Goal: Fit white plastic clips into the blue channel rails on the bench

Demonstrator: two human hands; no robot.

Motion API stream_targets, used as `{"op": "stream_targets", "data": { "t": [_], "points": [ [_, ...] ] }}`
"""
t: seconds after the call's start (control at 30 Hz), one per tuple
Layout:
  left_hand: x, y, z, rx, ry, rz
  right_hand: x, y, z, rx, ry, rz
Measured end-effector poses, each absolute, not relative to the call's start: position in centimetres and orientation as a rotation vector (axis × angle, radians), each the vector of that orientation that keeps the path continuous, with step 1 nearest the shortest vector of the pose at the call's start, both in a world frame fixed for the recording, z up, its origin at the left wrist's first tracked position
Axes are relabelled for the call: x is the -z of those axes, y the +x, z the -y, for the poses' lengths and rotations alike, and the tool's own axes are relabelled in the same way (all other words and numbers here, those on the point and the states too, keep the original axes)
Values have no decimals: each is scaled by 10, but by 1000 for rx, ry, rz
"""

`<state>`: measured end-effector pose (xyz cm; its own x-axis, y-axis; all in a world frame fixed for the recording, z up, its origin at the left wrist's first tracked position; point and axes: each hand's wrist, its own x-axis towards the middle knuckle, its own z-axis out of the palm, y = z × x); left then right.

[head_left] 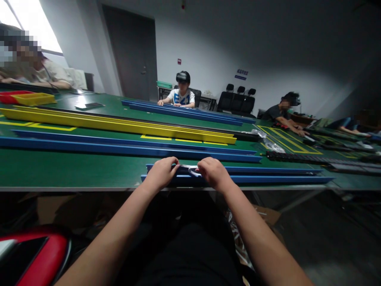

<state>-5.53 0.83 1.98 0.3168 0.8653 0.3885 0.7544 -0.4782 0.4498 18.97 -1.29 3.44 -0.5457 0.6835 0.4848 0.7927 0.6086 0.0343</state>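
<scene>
Between my two hands runs a thin white strip (188, 166), which curls into a loop near the right one. My left hand (161, 171) pinches one end between thumb and forefinger. Fingers closed, my right hand (213, 171) grips the strip by the loop; part of it is hidden there. Just under both hands lies a long blue channel (268, 179) along the table's front edge, its middle partly covered by them. Farther back, a second blue channel (119, 149) stretches off to the left.
Beyond lie a yellow channel (125, 128) and more blue channels (184, 113). Red and yellow trays (34, 98) sit at the left of the green table (74, 171). Crumpled clear plastic (272, 145) is to the right. Co-workers sit around the table; a red seat (56, 254) stands low left.
</scene>
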Motion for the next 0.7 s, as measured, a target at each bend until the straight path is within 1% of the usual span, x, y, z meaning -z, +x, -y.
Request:
{"op": "stream_targets", "data": {
  "t": [0.13,0.23,0.33,0.5,0.7],
  "points": [
    [-11,-46,-5,-716,2503,-1745,-17,186,5,290,-1387,2368],
    [-8,-41,-3,-682,2554,-1861,-9,184,4,333,-1507,2308],
    [-8,-38,-1,-693,2555,-1909,-5,184,3,389,-1530,2280],
    [-9,-15,1,-687,2579,-1851,-1,208,5,462,-1510,2201],
    [-12,51,3,-707,2603,-1670,2,283,8,464,-1519,2163]
  ]
}}
